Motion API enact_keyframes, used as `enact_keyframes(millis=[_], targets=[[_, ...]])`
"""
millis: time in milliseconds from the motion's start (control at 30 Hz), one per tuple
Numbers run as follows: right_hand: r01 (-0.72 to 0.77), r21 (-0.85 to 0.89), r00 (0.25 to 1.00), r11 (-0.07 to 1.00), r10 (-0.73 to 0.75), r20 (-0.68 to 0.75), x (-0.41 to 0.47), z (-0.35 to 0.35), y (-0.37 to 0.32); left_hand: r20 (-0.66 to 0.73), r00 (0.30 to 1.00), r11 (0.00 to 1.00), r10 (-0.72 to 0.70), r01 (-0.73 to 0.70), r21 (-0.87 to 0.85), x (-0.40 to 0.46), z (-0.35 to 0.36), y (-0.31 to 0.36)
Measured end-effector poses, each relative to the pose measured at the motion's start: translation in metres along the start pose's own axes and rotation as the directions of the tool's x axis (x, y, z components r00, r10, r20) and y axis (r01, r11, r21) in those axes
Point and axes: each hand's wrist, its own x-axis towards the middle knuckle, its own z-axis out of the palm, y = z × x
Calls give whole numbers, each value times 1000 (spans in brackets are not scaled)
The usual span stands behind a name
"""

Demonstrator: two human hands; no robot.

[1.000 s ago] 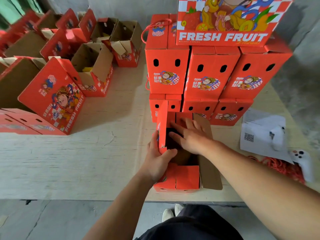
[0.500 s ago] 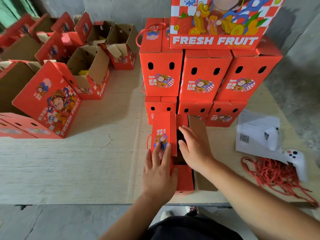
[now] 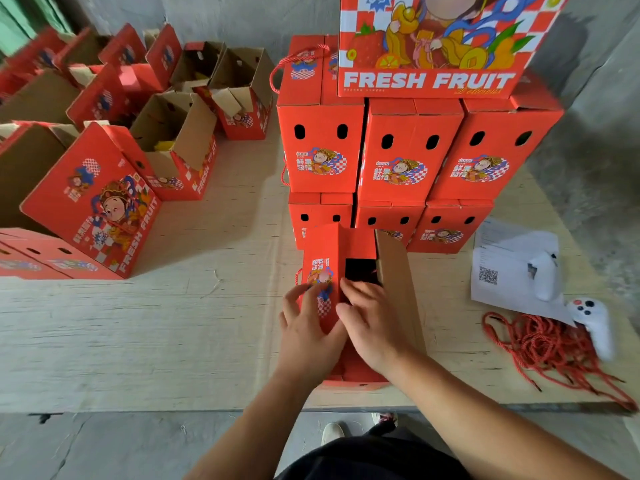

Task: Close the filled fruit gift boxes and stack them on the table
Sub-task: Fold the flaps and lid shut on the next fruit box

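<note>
A red fruit gift box (image 3: 358, 245) stands at the table's near edge in front of me. Its left top flap, printed with a cartoon figure, lies folded flat over the top. The right flap (image 3: 398, 282) still stands up, brown inside showing, with a dark gap between the two. My left hand (image 3: 306, 332) presses flat on the left flap. My right hand (image 3: 372, 327) rests over the gap, fingers on the flap's edge. Behind the box rises a stack of closed red boxes (image 3: 408, 150), with a larger "FRESH FRUIT" box (image 3: 426, 46) on top.
Several open red boxes (image 3: 173, 147) with raised flaps fill the table's left and back left. On the right lie white papers (image 3: 509, 261), two white controllers (image 3: 592, 323) and a tangle of red cord (image 3: 543, 348). The wooden table (image 3: 138, 323) ends just before my feet.
The left flap went from upright to folded flat. My left hand moved from the box's side onto that flap. My right hand slid back toward me over the opening.
</note>
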Motion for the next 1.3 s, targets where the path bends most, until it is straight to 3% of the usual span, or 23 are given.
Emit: enact_keyframes(millis=[233, 300, 367, 433, 467, 533, 567, 600, 633, 767, 900, 1000, 1100, 1200, 1300], targets=[[-53, -108, 992, 993, 65, 110, 9, -3, 14, 74, 997, 954, 34, -54, 295, 30, 10, 2], [-31, -101, 999, 994, 34, 30, 3, 1, 16, 68, 998, 942, 12, -34, 334, 33, 13, 5], [-3, -60, 989, 998, -6, -150, -2, 5, 20, 47, 999, 939, -5, -11, 343, 36, 16, 8], [-153, -74, 942, 986, 122, -311, -3, 0, 36, 26, 1000, 934, 12, -21, 358, 35, 17, 8], [-302, -17, 905, 953, 281, -318, -3, -8, 46, 21, 999, 928, 25, -31, 371, 33, 18, 8], [-630, 270, 739, 728, 669, -79, -6, -25, 66, 22, 999, 912, 34, -40, 409, 32, 20, 6], [-720, 395, 652, 571, 751, 104, -6, -33, 73, 21, 999, 902, 33, -39, 430, 31, 21, 6], [-742, 468, 620, 480, 756, 210, -6, -41, 78, 19, 999, 892, 30, -35, 450, 31, 22, 5], [-731, 475, 635, 490, 744, 209, -6, -50, 80, 19, 999, 884, 26, -32, 466, 32, 23, 5], [-564, 443, 774, 697, 633, -11, -6, -81, 64, 19, 1000, 885, 17, -24, 465, 34, 22, 3], [-438, 589, 891, 679, 413, 188, -1, -77, 23, 41, 999, 870, 31, -47, 491, 39, 19, -2], [-391, 446, 919, 805, 318, 232, 15, -36, -2, 41, 999, 871, 22, -39, 491, 42, 17, -1], [-430, 107, 903, 896, 424, 73, 26, -9, -6, 15, 1000, 901, 26, -30, 433, 45, 15, 0], [-409, 104, 907, 907, 416, -63, 33, -2, -4, -41, 996, 946, 74, -57, 319, 50, 9, 0], [-367, 82, 924, 927, 373, -88, 34, 0, -2, -60, 991, 978, 123, -111, 175, 50, 6, -2]])
